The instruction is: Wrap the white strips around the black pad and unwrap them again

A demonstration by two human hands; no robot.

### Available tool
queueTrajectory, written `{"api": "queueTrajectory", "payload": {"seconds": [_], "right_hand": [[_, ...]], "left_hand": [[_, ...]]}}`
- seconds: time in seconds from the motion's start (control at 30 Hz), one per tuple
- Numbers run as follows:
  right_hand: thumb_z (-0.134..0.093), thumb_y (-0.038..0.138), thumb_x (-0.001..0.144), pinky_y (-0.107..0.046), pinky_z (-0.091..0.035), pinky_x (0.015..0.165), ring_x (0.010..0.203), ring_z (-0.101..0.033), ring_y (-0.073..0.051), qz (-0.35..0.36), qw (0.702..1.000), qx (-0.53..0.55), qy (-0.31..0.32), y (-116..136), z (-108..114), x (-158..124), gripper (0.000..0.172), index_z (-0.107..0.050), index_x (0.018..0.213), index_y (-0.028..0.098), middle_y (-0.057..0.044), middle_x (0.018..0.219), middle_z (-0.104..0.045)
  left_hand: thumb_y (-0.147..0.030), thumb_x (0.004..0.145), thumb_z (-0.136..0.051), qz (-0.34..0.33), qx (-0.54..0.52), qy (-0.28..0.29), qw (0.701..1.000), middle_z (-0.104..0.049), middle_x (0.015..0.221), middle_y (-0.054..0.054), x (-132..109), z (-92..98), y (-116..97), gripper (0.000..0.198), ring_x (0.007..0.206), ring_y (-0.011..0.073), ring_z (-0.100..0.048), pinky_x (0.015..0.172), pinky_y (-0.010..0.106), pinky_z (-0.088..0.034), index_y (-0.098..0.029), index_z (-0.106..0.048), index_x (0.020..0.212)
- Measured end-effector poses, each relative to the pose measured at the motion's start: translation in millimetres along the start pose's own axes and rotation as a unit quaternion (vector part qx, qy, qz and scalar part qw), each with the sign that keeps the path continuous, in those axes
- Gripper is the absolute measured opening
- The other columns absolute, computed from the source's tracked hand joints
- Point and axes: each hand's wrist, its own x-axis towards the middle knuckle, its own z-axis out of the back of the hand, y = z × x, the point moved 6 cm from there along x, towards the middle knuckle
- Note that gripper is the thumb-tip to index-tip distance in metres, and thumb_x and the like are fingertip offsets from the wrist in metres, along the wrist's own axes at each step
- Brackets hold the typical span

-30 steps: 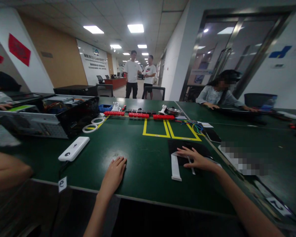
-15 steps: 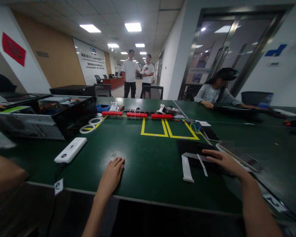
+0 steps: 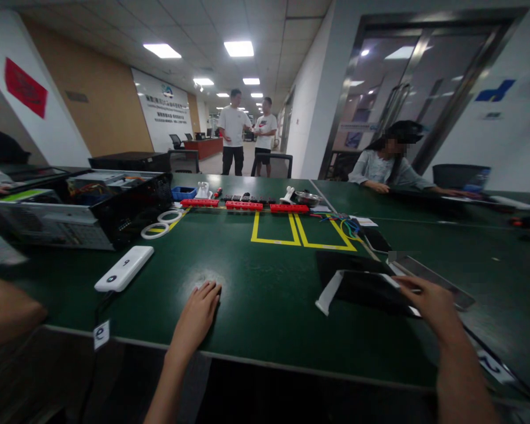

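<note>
The right hand (image 3: 433,306) has its fingers bent together, pinching one end of the white strap (image 3: 330,294), which runs left from the fingertips across a black sheet (image 3: 357,291). Palm down on the table (image 3: 265,318), the left hand (image 3: 197,315) lies with fingers extended, a white box (image 3: 123,269) left of them.

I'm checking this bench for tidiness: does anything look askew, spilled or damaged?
The white strip looks askew: it bends sharply, its near end sticking out past the black sheet, left of the right hand. No clear spill or damage shows.
</note>
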Motion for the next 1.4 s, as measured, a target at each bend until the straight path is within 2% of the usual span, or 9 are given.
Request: {"api": "queueTrajectory", "payload": {"seconds": [0.13, 0.2, 0.47, 0.67, 0.77, 0.9, 1.07, 1.23, 1.4], "right_hand": [[-0.053, 0.025, 0.075, -0.038, -0.043, 0.078, 0.079, -0.062, -0.027, -0.187, 0.967, 0.003, -0.171, -25, 28, -9, 0.033, -0.057, 0.105, 0.013, -0.015, 0.089, -0.067], [-0.052, 0.025, 0.076, -0.039, -0.042, 0.076, 0.08, -0.061, -0.029, -0.235, 0.947, -0.029, -0.216, -36, 35, -14, 0.037, -0.055, 0.109, 0.011, -0.017, 0.091, -0.066], [-0.043, 0.02, 0.078, -0.033, -0.037, 0.055, 0.061, -0.054, -0.025, -0.148, 0.978, -0.141, -0.043, -47, 7, -1, 0.025, -0.064, 0.091, 0.017, -0.013, 0.075, -0.064], [-0.044, 0.023, 0.074, -0.034, -0.038, 0.057, 0.06, -0.054, -0.024, -0.103, 0.979, -0.122, -0.125, -44, 10, 1, 0.026, -0.067, 0.084, 0.016, -0.011, 0.067, -0.062], [-0.04, 0.025, 0.074, -0.037, -0.043, 0.064, 0.071, -0.058, -0.026, -0.021, 0.983, -0.09, -0.162, -24, 6, 4, 0.03, -0.066, 0.085, 0.013, -0.014, 0.078, -0.065], [-0.038, 0.033, 0.078, -0.038, -0.046, 0.08, 0.086, -0.061, -0.025, 0.128, 0.989, -0.025, -0.075, 16, -31, 5, 0.036, -0.064, 0.093, 0.012, -0.015, 0.094, -0.066], [-0.036, 0.049, 0.085, -0.044, -0.041, 0.096, 0.115, -0.052, -0.029, 0.254, 0.962, -0.049, 0.084, 48, -86, -7, 0.055, -0.057, 0.117, 0.01, -0.017, 0.122, -0.058], [-0.032, 0.06, 0.085, -0.046, -0.036, 0.101, 0.123, -0.043, -0.031, 0.264, 0.949, -0.126, 0.117, 56, -95, -15, 0.07, -0.05, 0.129, 0.008, -0.017, 0.133, -0.049], [-0.028, 0.066, 0.085, -0.044, -0.033, 0.101, 0.126, -0.04, -0.03, 0.302, 0.926, -0.147, 0.171, 94, -94, -28, 0.076, -0.041, 0.137, 0.012, -0.013, 0.14, -0.041]], "left_hand": [[-0.028, 0.094, -0.033, 0.003, 0.002, 0.002, 1.0, -0.056, 0.13, 0.009, 0, 1.1, -1, 0.038, 0.126, 0.021, -0.045, 0.106, 0.042, -0.031, -0.017, -0.056, 0.122], [-0.028, 0.094, -0.033, 0.002, 0.002, 0.0, 1.0, -0.056, 0.13, 0.009, 0, 1.5, -2, 0.038, 0.125, 0.0215, -0.046, 0.106, 0.042, -0.031, -0.017, -0.056, 0.122], [-0.029, 0.094, -0.035, -0.004, 0.003, -0.007, 1.0, -0.057, 0.129, 0.009, 0, -0.2, 0, 0.037, 0.125, 0.022, -0.046, 0.106, 0.043, -0.032, -0.018, -0.057, 0.121], [-0.027, 0.094, -0.037, -0.006, 0.004, -0.006, 1.0, -0.056, 0.129, 0.011, 0, -2.9, 1, 0.037, 0.125, 0.0229, -0.046, 0.105, 0.045, -0.032, -0.016, -0.056, 0.123], [-0.027, 0.094, -0.037, -0.008, 0.001, -0.01, 1.0, -0.057, 0.129, 0.01, 0, -2.7, 1, 0.036, 0.125, 0.023, -0.046, 0.105, 0.045, -0.032, -0.016, -0.056, 0.122], [-0.027, 0.093, -0.037, -0.012, -0.001, -0.016, 1.0, -0.057, 0.129, 0.01, 0, -2.6, 1, 0.036, 0.124, 0.0227, -0.047, 0.105, 0.045, -0.032, -0.018, -0.056, 0.122], [-0.027, 0.093, -0.038, -0.015, 0.007, -0.02, 1.0, -0.057, 0.128, 0.01, 0, -2.9, 1, 0.035, 0.124, 0.0231, -0.047, 0.105, 0.045, -0.033, -0.017, -0.057, 0.121], [-0.028, 0.094, -0.037, -0.016, 0.018, -0.013, 1.0, -0.057, 0.129, 0.01, 0, -4.2, 2, 0.036, 0.124, 0.0231, -0.047, 0.105, 0.044, -0.033, -0.016, -0.056, 0.122], [-0.029, 0.093, -0.037, -0.017, 0.02, -0.015, 1.0, -0.057, 0.129, 0.01, 0, -4.7, 2, 0.036, 0.124, 0.0234, -0.047, 0.105, 0.044, -0.032, -0.016, -0.056, 0.122]]}}
